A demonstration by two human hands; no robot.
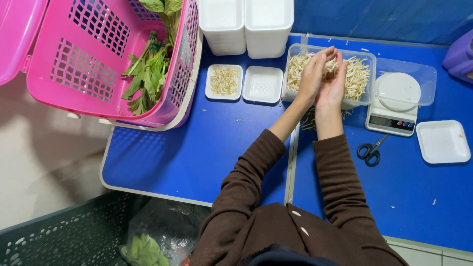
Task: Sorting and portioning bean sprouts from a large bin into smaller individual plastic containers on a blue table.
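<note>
A person in a brown long-sleeved top works at a blue bench [197, 148], both hands raised together over a clear plastic tub [367, 74] heaped with pale bean sprouts [357, 74]. The left hand [311, 74] and the right hand [332, 83] are pressed side by side, fingers curled around a small clump of sprouts [331, 65] held between them just above the pile. A few loose sprouts lie on the bench under the wrists, at the tub's near edge. To the left of the tub sit two small white foam trays: one [224, 81] carries a portion of sprouts, the other [263, 84] is bare. Behind them stand two tall stacks of white trays [246, 24]. On the right of the tub is a white digital kitchen scale [396, 103] with a round platform, a clear lid-like piece behind it. Nearer the person, black-handled scissors [372, 150] lie on the bench, and another white foam tray [443, 141] rests well off to the right. A pink slotted basket [79, 64] tips over the bench's far left corner, leafy green stalks [148, 74] inside. Below the bench edge, a dark crate [59, 236] and a clear plastic bag of greens [152, 241] sit on the floor. A purple object [460, 56] shows at the right edge.
</note>
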